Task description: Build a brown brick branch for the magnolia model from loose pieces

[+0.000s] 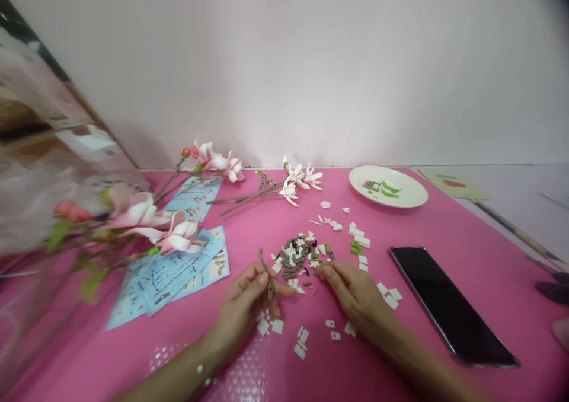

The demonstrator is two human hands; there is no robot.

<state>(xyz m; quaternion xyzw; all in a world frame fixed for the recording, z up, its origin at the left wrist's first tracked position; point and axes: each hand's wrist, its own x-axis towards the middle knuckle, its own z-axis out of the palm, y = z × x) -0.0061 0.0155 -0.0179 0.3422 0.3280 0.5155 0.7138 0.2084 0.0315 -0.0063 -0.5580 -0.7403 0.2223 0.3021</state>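
My left hand (243,310) holds a short brown plastic brick stem (265,273) upright between thumb and fingers. My right hand (353,292) rests at the near right edge of a heap of small plastic bricks (297,261) in brown, black, white and green. Its fingertips touch or nearly touch the heap, and anything between them is hidden. Loose white brick pieces (301,343) lie on the pink mat (413,236) between my wrists.
Finished brick magnolia branches (222,162) and instruction sheets (164,277) lie to the left, beside a mirror (40,93). A white plate of parts (388,187) stands at the back. A black phone (453,307) lies to the right, and a wall rises behind.
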